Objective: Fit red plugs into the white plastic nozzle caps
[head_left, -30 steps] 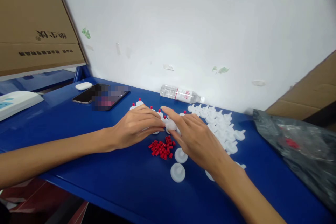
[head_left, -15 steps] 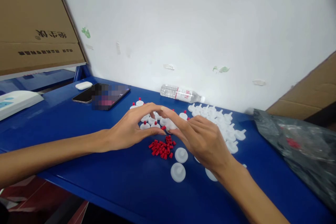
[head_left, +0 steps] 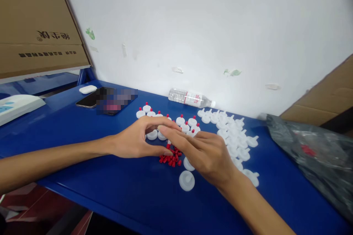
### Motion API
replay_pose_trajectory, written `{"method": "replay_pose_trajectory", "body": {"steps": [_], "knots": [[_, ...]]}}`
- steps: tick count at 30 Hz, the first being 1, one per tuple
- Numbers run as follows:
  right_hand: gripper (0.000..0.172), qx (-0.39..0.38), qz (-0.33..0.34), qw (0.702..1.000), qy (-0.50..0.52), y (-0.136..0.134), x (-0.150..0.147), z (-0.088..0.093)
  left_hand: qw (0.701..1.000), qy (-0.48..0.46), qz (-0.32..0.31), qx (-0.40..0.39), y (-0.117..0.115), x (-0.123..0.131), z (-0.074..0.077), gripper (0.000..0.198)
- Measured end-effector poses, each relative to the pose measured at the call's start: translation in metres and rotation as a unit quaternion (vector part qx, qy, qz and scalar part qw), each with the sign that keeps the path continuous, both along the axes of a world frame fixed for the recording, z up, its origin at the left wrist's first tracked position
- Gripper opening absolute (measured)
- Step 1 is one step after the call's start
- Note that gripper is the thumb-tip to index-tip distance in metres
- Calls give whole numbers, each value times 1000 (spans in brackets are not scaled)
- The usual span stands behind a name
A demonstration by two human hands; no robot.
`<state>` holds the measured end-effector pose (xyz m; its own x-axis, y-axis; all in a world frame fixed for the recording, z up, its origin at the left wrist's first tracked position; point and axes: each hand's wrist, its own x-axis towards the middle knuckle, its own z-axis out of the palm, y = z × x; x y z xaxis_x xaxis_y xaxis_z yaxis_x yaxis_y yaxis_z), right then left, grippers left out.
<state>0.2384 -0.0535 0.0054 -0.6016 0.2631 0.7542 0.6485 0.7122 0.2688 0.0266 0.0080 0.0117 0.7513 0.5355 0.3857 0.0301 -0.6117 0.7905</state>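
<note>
My left hand [head_left: 140, 137] curves inward, its thumb at a small red cap [head_left: 168, 146] just above a pile of red caps [head_left: 173, 160]. A bit of white nozzle [head_left: 169, 141] shows at that cap. My right hand [head_left: 205, 154] is closed round a white disc with a nozzle, mostly hidden behind its fingers. The fingertips of both hands meet over it. Behind the hands stand several white discs with red caps on their nozzles [head_left: 180, 120]. Uncapped white discs [head_left: 233, 132] lie to the right, and one more disc [head_left: 186, 181] lies in front.
A clear plastic bottle [head_left: 190, 98] lies along the wall. Two phones [head_left: 88, 101] and a white case [head_left: 88, 89] are at the back left. A dark plastic bag [head_left: 309, 154] covers the table's right side. A cardboard box [head_left: 41, 14] rises at the left.
Both hands have come lower and nearer to me, a little to the left, with the disc and cap between them. More capped discs show behind them now.
</note>
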Motion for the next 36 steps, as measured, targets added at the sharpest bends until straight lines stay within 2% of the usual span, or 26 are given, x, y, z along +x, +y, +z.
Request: {"method": "replay_pose_trajectory", "body": {"steps": [3, 7, 14, 18, 21, 24, 26, 29, 32, 36], "knots": [[36, -1, -4, 1000, 2, -1, -2, 0, 1000, -8, 2, -16, 0, 0, -1, 45], [29, 14, -20, 1000, 2, -2, -4, -1, 999, -6, -5, -36, 2, -2, -2, 44], [22, 16, -16, 999, -26, -1, -4, -4, 1000, 3, -4, -2, 3, -2, -1, 38], [25, 5, -15, 1000, -13, -3, -3, -3, 998, -7, 23, 58, 3, -4, -6, 44], [20, 2, -38, 999, -17, -2, 1, 0, 984, 11, 32, 176, 4, -8, -12, 60], [11, 0, -93, 996, -3, 3, 11, 2, 953, 37, 46, 297, 8, -11, -16, 63], [9, -12, -151, 988, 31, 8, 20, 4, 936, 63, 37, 345, 11, -11, -17, 53], [18, -68, -259, 961, 65, 15, 33, 5, 919, 109, -11, 379, 13, -9, -16, 38], [20, -136, -358, 922, 48, 20, 44, 5, 910, 133, -30, 393, 12, -7, -16, 35], [19, -214, -425, 879, 4, 23, 54, 2, 898, 166, -25, 407, 14, -7, -20, 31]]}}
